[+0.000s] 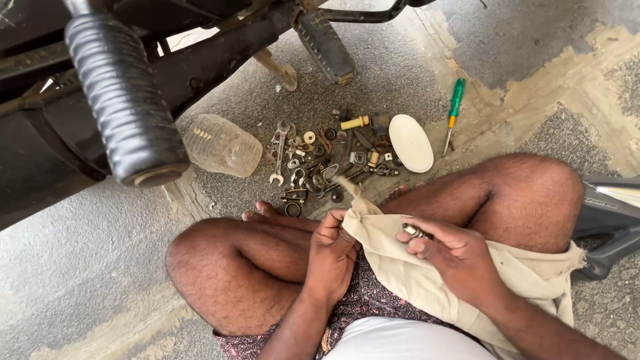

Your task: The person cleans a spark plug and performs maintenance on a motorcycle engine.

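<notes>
lap: person sits cross-legged right on the ground, bare knees out to both sides, a beige cloth [427,267] draped over the lap and trailing off toward the right knee.
left hand: left hand [331,257] is curled shut around a bunched-up bit of the cloth, near the knotted tip that pokes up toward the parts pile.
right hand: right hand [457,257] has fingers closed, pinching a small metal part [414,231] between thumb and fingertips, just above the cloth. Too small to say what kind of part it is.
parts pile: just past the feet, a scatter of nuts, washers, bolts and brackets [327,163] lies loose on the floor, with a spanner [278,152] on its left edge and a white oval lid [411,142] on its right edge.
bottle: clear plastic bottle [222,145] on its side, just left of the spanner.
screwdriver: green-handled screwdriver [453,113] lies a bit right of the lid, tip pointing back toward the person.
floor: rough grey concrete [80,267], with pale sandy patches running along the right and bottom left, pretty worn looking.
far side: motorcycle underside across the top, a ribbed black footpeg [123,100] big in the top left and another footpeg [325,45] further back.
right edge: grey plastic panel [610,220] resting on the floor beside the right knee.
</notes>
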